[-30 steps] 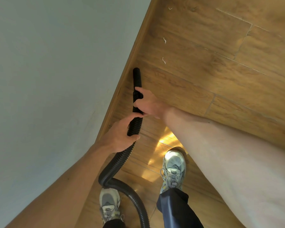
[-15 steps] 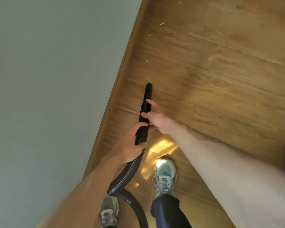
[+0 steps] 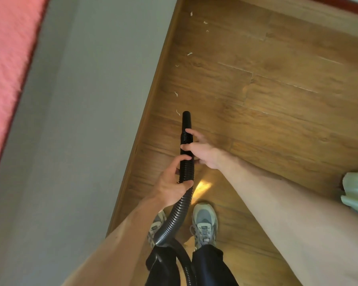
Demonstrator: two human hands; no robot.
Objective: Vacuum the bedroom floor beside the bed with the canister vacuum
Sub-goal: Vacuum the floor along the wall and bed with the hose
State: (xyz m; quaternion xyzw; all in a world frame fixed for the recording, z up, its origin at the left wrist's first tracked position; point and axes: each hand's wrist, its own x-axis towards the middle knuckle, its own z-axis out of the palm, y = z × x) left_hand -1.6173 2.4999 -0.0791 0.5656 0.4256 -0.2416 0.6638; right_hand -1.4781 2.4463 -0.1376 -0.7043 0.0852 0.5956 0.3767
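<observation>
The black ribbed plastic vacuum hose [image 3: 183,203] is up off the brown wood-plank floor [image 3: 287,124], carried in both hands just beside the grey-sided bed [image 3: 91,131]. The left hand [image 3: 170,186] is wrapped round the ribbing, its fingers [image 3: 186,184] curled underneath and the thumb laid over the top. The right hand [image 3: 203,154] grips further along, fingers [image 3: 187,132] hooked over the spot where the ribs give way to the smooth black nozzle tube [image 3: 186,120]. Both sets of fingers are clamped on the hose.

From where I stand it looks a light thing. The corrugated length should be floppy and springy, wanting to twist back on itself, while the short nozzle end is stiff. The ribs ought to give a sure, non-slip hold. The stiff end is the place to steer from, with the second hand behind to carry the slack, much as it is held here.

Its long axis runs away from the person, roughly along the bed's side, with the tip a little nearer the bed than the hands are. The open mouth points forward and down at the floor. Small white scraps of litter [image 3: 176,93] lie ahead of it close to the bed, the nearest just beside the mouth on the bed side. Behind the left hand the hose droops and passes between the grey trainers [image 3: 204,221]. The canister itself is out of sight.
</observation>
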